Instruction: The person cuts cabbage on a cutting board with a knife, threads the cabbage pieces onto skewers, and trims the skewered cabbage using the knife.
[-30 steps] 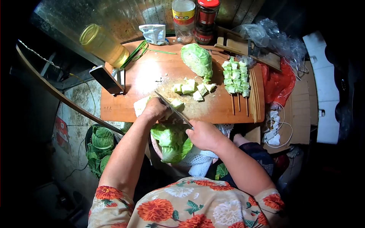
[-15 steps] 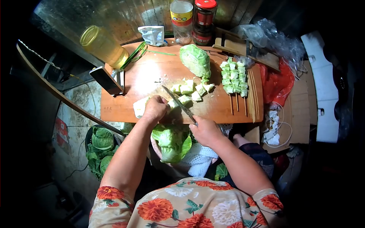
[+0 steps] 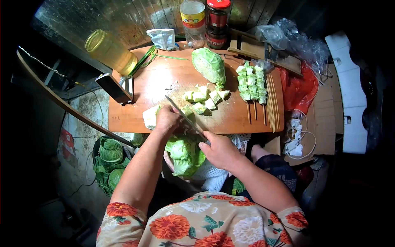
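Observation:
My right hand (image 3: 218, 149) grips the handle of a knife (image 3: 185, 115), its blade slanting up and left over the wooden board (image 3: 142, 92). Close to the blade, my left hand (image 3: 168, 119) has its fingers curled on a cut piece of cabbage (image 3: 187, 110), partly hidden by the hand and blade. Another pale cabbage chunk (image 3: 150, 117) lies left of that hand. Beyond the knife are several cut cabbage pieces (image 3: 199, 97). Behind them sits a larger piece of cabbage (image 3: 208, 66).
Three skewers of cabbage (image 3: 252, 84) lie at right beside bare sticks (image 3: 272, 103). A propped phone (image 3: 113, 88) and jar of yellow liquid (image 3: 111, 53) stand left; a bottle (image 3: 192, 24) and red-lidded jar (image 3: 217, 16) stand behind. Cabbage leaves (image 3: 185, 155) lie below the board's front edge.
The knife and my right hand have shifted left and slightly toward me. Cut cabbage that was beside the blade now lies apart, nearer the other pieces. My left hand stays nearly in place.

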### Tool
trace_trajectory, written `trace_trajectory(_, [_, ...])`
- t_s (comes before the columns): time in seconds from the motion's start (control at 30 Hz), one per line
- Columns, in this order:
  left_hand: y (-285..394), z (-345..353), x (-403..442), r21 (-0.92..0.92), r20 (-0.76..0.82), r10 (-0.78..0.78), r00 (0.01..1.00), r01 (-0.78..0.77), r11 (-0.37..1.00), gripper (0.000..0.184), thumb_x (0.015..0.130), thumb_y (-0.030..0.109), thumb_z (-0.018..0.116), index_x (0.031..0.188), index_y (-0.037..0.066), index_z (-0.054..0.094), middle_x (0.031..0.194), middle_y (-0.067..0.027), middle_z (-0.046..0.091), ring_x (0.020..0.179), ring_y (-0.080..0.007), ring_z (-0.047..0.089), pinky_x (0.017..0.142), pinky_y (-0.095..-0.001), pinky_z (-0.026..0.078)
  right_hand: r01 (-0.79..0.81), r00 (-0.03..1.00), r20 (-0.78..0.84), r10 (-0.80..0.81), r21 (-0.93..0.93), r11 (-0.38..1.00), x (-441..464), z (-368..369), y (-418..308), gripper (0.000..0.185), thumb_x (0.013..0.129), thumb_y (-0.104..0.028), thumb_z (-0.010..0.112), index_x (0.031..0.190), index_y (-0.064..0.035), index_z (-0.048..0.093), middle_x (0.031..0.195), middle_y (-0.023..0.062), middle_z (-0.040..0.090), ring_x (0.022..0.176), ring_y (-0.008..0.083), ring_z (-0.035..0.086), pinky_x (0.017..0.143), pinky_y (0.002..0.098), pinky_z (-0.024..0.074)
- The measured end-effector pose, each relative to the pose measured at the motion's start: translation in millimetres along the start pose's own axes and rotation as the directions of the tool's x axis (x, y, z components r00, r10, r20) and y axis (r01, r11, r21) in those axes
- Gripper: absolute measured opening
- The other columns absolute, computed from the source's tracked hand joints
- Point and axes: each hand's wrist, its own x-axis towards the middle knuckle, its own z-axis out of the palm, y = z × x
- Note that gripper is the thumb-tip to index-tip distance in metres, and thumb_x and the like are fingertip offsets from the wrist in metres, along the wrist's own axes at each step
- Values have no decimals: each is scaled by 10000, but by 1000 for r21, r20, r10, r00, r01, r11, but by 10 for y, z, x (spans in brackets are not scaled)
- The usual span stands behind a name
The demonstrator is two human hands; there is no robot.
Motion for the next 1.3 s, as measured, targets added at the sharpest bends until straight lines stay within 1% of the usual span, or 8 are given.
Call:
trace_trajectory(0.1, [-16, -35, -4, -32, 31, 28, 999, -27, 999, 158, 758, 144, 674, 773, 22, 574, 647, -65, 602, 576, -146, 577, 567, -298, 493, -51, 998, 41, 51, 4, 999, -3, 20, 69, 335, 868, -222, 543, 1091, 27, 559, 930, 280, 620, 916, 443, 583, 825, 461, 467])
trace_trajectory(0.4, [-34, -36, 100, 25, 40, 31, 999, -32, 999, 141, 770, 131, 648, 776, -8, 625, 652, -97, 622, 587, -161, 588, 584, -304, 498, -72, 995, 68, 77, -72, 995, 94, 52, 127, 308, 870, -245, 549, 967, 46, 576, 873, 286, 620, 869, 449, 596, 790, 470, 474])
trace_trajectory(0.5, [-2, -55, 79, 61, 51, 39, 998, -42, 997, 151, 781, 136, 641, 787, -15, 630, 655, -105, 625, 594, -172, 590, 597, -312, 499, -138, 975, 160, 153, -99, 985, 177, -13, 63, 338, 877, -229, 526, 1074, 44, 563, 926, 282, 621, 920, 431, 589, 823, 447, 459])
trace_trajectory(0.6, [-94, -32, 159, 76, 22, 120, 993, -121, 990, 148, 788, 126, 637, 804, -21, 635, 661, -110, 625, 600, -176, 590, 601, -316, 499, -178, 966, 160, 203, -156, 972, 280, 8, 17, 334, 877, -235, 525, 1069, 35, 567, 909, 271, 625, 897, 425, 596, 807, 446, 465])
trace_trajectory(0.7, [-73, -33, 127, 24, 3, 74, 997, -74, 997, 157, 791, 122, 632, 814, -33, 638, 671, -113, 627, 604, -182, 589, 601, -319, 496, -211, 963, 146, 225, -103, 972, 400, 135, 85, 333, 881, -281, 516, 987, 27, 580, 956, 274, 618, 933, 429, 590, 841, 471, 459])
trace_trajectory(0.9, [114, -100, -28, -52, 68, 14, 998, -10, 999, 93, 746, 43, 678, 783, 25, 595, 687, -57, 612, 591, -150, 564, 567, -288, 481, -96, 994, 34, 100, -106, 990, 398, 280, 247, 358, 870, -249, 536, 1122, 2, 570, 948, 272, 625, 912, 414, 601, 806, 447, 470])
trace_trajectory(1.0, [82, -103, 108, -134, 17, 57, 998, -54, 989, 149, 720, 14, 699, 779, 52, 567, 709, -37, 605, 620, -130, 563, 563, -269, 476, -112, 993, -30, 110, -79, 990, 398, 257, 225, 297, 874, -275, 529, 1012, -16, 575, 947, 257, 621, 922, 431, 584, 828, 477, 457])
trace_trajectory(1.3, [153, -151, 187, -64, -3, 130, 991, -130, 989, 151, 734, 23, 700, 838, 20, 590, 781, -45, 624, 687, -144, 581, 624, -283, 496, -184, 981, 69, 184, -2, 983, 480, 171, 185, 356, 880, -316, 535, 1079, -23, 562, 969, 232, 632, 937, 394, 599, 828, 456, 461])
